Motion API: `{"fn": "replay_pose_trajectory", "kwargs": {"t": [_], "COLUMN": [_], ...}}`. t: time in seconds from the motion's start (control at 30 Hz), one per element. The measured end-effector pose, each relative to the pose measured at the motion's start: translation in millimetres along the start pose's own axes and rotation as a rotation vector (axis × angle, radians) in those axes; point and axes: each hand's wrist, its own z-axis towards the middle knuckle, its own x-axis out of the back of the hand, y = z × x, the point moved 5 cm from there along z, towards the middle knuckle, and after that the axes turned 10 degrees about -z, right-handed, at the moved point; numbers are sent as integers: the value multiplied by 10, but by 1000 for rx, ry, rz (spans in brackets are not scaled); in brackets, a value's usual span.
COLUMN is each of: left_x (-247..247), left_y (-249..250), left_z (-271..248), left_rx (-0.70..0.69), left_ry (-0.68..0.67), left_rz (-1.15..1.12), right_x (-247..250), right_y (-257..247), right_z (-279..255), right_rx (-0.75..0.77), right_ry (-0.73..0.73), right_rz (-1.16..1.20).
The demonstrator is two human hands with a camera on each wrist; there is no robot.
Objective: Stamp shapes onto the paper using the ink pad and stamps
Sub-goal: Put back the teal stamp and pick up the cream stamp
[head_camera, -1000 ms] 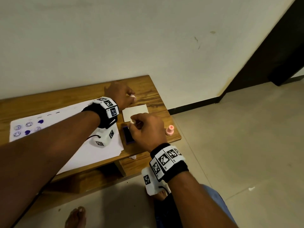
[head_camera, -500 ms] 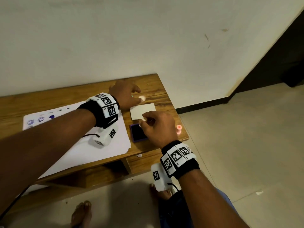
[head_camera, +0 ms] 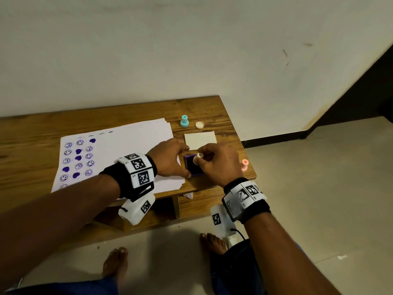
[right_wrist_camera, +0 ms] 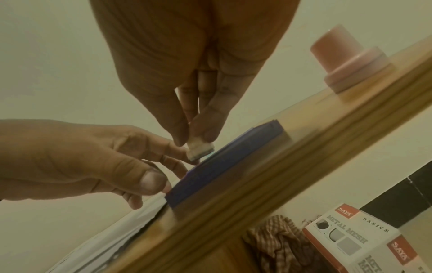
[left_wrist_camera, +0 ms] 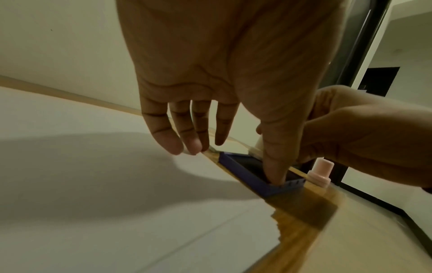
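A dark blue ink pad [head_camera: 194,169] lies open near the table's right front edge, beside a stack of white paper [head_camera: 131,145] printed with purple smileys and hearts. My right hand [head_camera: 198,158] pinches a small white stamp [right_wrist_camera: 201,149] and holds its face down on the pad's far end. My left hand [head_camera: 187,161] steadies the pad. Its thumb [left_wrist_camera: 275,177] presses on the near corner and its straight fingers [left_wrist_camera: 187,144] touch down by the far corner. In the left wrist view the stamp [left_wrist_camera: 257,149] shows only partly behind the thumb.
A teal stamp [head_camera: 184,121] and a white cap [head_camera: 199,124] stand at the back. A cream card [head_camera: 200,140] lies behind the pad, and a pink stamp [head_camera: 244,165] is close to the table's right edge. Below the table are a carton [right_wrist_camera: 364,242] and a checked cloth [right_wrist_camera: 275,238].
My left hand has left the white cap at the back and come back to the ink pad. My right hand has kept the stamp and now has it on the pad.
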Motion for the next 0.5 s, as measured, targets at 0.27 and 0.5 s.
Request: {"fn": "replay_pose_trajectory", "kwargs": {"t": [0.27,0.5], "left_x": [-50,-65], "left_y": [21,7], "left_z": [45,71], "left_rx": [-19,7], "left_ry": [46,58], "left_rz": [66,30], "right_x": [-46,-76], "right_y": [-56,-133], "right_z": [9,66], "right_rx": [-26,-85], "right_ry": [-71,-100], "right_rz": [-43,-127]}}
